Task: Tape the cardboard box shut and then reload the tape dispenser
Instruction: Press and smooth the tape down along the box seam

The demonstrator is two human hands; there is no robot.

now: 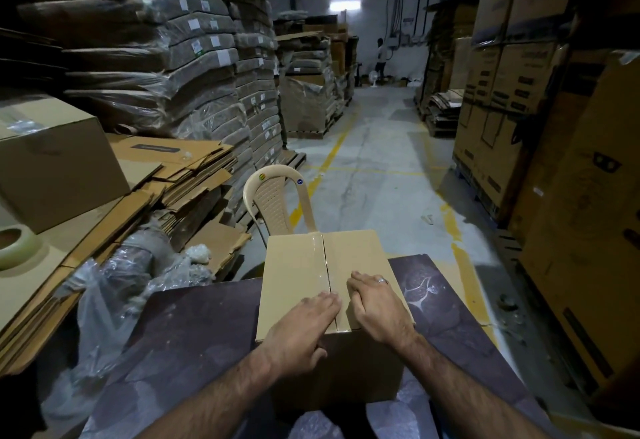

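Observation:
A small brown cardboard box (pixel 360 255) stands on a dark table (pixel 446 314) in front of me, flaps closed. Clear tape (pixel 320 258) runs along the top seam. My left hand (pixel 299 329) lies flat on the near left flap, fingers on the seam, thumb over the front edge. My right hand (pixel 375 303), with a ring on one finger, presses flat on the near right flap beside the seam. Neither hand holds anything. A roll of clear tape (pixel 15 246) lies on flattened cardboard at the far left. No tape dispenser is in view.
A beige plastic chair (pixel 273 201) stands just behind the box. Flattened cardboard (pixel 173 175), a large box (pixel 59 161) and crumpled plastic wrap (pixel 114 286) lie to the left. Wrapped stacks and tall cartons line an aisle (pixel 374 161); a person (pixel 381 55) stands far back.

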